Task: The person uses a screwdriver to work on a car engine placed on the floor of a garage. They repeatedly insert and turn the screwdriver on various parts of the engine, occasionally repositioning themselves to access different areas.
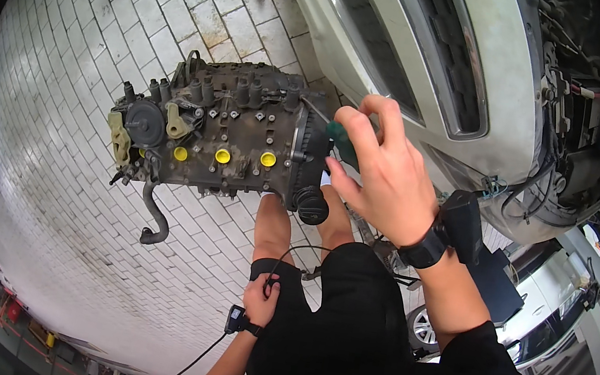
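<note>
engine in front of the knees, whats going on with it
A person has the right hand around a dark green tool handle, with its thin shaft slanting toward one end of the engine. Whether the tip touches is hard to tell. The left hand lies at the thigh, beside a thin black cable. Yellow caps sit along the engine's near side, and a pale car bumper stands beyond it to the right.

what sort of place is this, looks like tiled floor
Most likely a car repair workshop: a grimy, blocky dark engine sits outside any car, a pale silver, curved car front has inner parts exposed at one end, and a white car stands farther off.
</note>
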`<state>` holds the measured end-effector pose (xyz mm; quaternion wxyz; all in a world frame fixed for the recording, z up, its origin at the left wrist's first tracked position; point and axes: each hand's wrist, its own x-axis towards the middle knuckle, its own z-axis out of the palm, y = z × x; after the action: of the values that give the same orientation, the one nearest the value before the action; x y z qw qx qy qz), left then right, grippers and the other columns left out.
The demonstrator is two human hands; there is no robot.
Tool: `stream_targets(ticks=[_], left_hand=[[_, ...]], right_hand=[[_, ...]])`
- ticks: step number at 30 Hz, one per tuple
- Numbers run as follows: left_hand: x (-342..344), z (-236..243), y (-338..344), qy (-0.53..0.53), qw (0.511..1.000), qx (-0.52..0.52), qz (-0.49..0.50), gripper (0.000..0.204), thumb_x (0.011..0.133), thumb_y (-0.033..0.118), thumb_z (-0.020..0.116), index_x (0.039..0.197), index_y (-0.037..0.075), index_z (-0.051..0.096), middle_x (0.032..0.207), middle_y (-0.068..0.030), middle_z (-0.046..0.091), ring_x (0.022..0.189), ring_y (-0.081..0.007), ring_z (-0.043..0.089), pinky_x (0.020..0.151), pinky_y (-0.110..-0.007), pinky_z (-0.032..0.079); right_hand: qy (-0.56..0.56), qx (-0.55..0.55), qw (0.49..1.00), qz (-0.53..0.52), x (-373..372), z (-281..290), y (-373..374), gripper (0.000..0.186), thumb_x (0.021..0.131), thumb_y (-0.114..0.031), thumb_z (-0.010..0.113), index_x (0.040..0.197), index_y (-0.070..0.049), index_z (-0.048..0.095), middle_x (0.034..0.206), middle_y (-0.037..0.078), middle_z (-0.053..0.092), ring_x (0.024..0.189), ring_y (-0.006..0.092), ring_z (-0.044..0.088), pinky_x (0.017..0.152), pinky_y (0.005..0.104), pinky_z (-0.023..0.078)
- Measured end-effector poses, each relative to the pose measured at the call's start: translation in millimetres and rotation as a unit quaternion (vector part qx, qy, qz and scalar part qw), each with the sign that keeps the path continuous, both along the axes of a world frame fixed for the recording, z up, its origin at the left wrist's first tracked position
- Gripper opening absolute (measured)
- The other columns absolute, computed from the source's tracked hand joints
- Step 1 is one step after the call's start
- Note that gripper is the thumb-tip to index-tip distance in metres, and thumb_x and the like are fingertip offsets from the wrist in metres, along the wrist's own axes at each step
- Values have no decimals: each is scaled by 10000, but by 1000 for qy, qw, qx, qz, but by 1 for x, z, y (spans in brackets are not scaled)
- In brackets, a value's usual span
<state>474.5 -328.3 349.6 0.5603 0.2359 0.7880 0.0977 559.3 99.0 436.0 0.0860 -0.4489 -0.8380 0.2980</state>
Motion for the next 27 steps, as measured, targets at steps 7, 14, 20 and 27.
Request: stream_targets(ticks=[7, 14, 20, 27], left_hand=[[4, 1, -3, 18, 1000, 13, 11, 143, 916, 166, 719, 1052, 123, 723, 658, -30, 546, 690, -257, 558, 664, -414, 453], [-6, -1, -7, -36, 997, -40, 55, 203, 938, 183, 718, 1123, 100, 724, 707, -41, 612, 682, -212, 583, 666, -368, 478], [-51, -15, 36, 215, 947, 174, -162, 350, 956, 169, 714, 1270, 17, 685, 885, -108, 696, 836, -237, 660, 810, -339, 529], [-123, 45, 167, -38, 970, 183, 156, 300, 985, 59, 637, 1279, 12, 683, 995, -81, 739, 932, -165, 672, 844, -298, 511]], right_hand=[[-119, 7, 992, 49, 3, -3, -1, 405, 898, -313, 776, 1195, -103, 596, 1039, 93, 608, 790, 321, 688, 631, 414, 590], [-52, -29, 998, 21, -17, 10, 0, 380, 855, -83, 765, 1204, -100, 615, 1148, 108, 597, 850, 365, 672, 727, 456, 562], [-128, -20, 987, 95, -11, 6, 3, 266, 898, -184, 738, 1084, -89, 572, 1091, 110, 584, 813, 357, 677, 635, 482, 556], [-92, -1, 996, 20, -23, 8, 1, 391, 865, -235, 822, 1161, -73, 625, 1150, 135, 597, 808, 379, 670, 689, 465, 556]])
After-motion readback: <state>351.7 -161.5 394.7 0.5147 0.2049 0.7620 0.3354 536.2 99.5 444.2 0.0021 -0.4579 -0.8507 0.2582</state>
